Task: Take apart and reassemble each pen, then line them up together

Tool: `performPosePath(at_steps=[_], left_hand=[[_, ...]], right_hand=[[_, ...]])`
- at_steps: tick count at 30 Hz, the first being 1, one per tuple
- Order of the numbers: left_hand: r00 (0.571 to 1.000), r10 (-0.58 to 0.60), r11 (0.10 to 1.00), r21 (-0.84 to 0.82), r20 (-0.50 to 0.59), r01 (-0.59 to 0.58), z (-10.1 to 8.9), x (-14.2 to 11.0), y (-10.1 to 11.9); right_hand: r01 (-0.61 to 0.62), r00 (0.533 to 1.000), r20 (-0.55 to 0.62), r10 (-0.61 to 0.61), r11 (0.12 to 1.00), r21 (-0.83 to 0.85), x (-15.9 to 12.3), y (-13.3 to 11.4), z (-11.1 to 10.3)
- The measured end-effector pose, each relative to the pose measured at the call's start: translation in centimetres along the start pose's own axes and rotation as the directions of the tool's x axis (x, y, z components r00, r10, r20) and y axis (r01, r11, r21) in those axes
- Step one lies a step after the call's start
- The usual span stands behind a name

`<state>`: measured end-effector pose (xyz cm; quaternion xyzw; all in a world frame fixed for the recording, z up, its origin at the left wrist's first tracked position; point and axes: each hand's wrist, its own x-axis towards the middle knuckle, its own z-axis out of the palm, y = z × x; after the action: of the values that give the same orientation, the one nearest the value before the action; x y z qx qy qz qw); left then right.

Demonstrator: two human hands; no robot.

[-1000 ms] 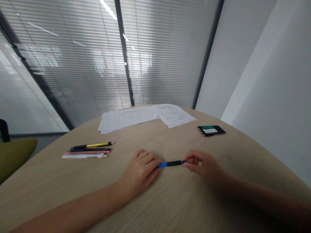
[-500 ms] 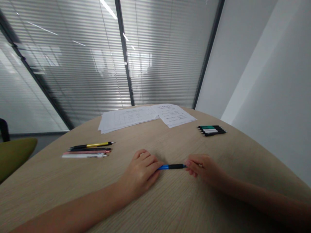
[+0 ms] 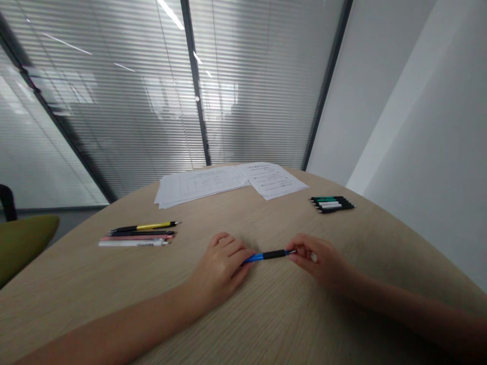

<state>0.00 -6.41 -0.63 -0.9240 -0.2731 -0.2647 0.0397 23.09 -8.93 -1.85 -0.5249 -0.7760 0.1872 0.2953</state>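
A blue pen [image 3: 257, 257] with a black grip lies level between my two hands, just above or on the table. My left hand [image 3: 224, 263] is closed round its blue barrel, which is partly hidden under the fingers. At the other end, the thumb and fingertips of my right hand [image 3: 317, 258] pinch about the pen's tip, and a bit of the tip shows between them.
Several pens [image 3: 139, 236], yellow, black, pinkish and white, lie side by side at the left. Another row of black, green and white pens [image 3: 331, 204] is at the right. Printed sheets [image 3: 205, 183] rest by the table's far edge. A green chair [image 3: 26, 243] stands left.
The pen's tip end has tilted slightly upward. My right fingers have shifted round the tip, with the thumb now below it and more of the tip showing. My left hand stays nearly still.
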Motion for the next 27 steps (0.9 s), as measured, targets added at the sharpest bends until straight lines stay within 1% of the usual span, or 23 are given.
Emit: performPosePath(at_steps=[3, 8, 13, 18, 23, 27], left_hand=[[1.000, 0.011, 1.000, -0.007, 0.012, -0.010, -0.07, -0.06, 0.03], [0.999, 0.032, 0.999, 0.003, 0.021, -0.032, 0.05, -0.16, 0.01], [1.000, 0.020, 1.000, 0.016, 0.016, -0.020, 0.17, -0.17, 0.01], [1.000, 0.013, 1.000, 0.022, 0.011, -0.013, 0.01, -0.02, 0.06], [1.000, 0.019, 1.000, 0.019, 0.021, -0.019, -0.06, -0.09, 0.14], [0.999, 0.034, 0.999, 0.020, -0.004, -0.034, 0.00, -0.18, 0.15]], right_hand=[[0.014, 1.000, 0.010, -0.014, 1.000, -0.025, -0.04, -0.20, -0.18], [0.086, 0.996, 0.028, -0.083, 0.990, -0.115, -0.11, -0.15, -0.33], [0.140, 0.990, 0.014, -0.140, 0.986, -0.087, -0.26, 0.16, -0.25], [0.137, 0.989, -0.036, -0.144, 0.979, -0.151, -0.36, 0.33, 0.10], [0.141, 0.989, -0.011, -0.145, 0.976, -0.167, -0.25, 0.27, 0.08], [0.148, 0.989, 0.015, -0.148, 0.973, -0.176, -0.27, 0.22, -0.06]])
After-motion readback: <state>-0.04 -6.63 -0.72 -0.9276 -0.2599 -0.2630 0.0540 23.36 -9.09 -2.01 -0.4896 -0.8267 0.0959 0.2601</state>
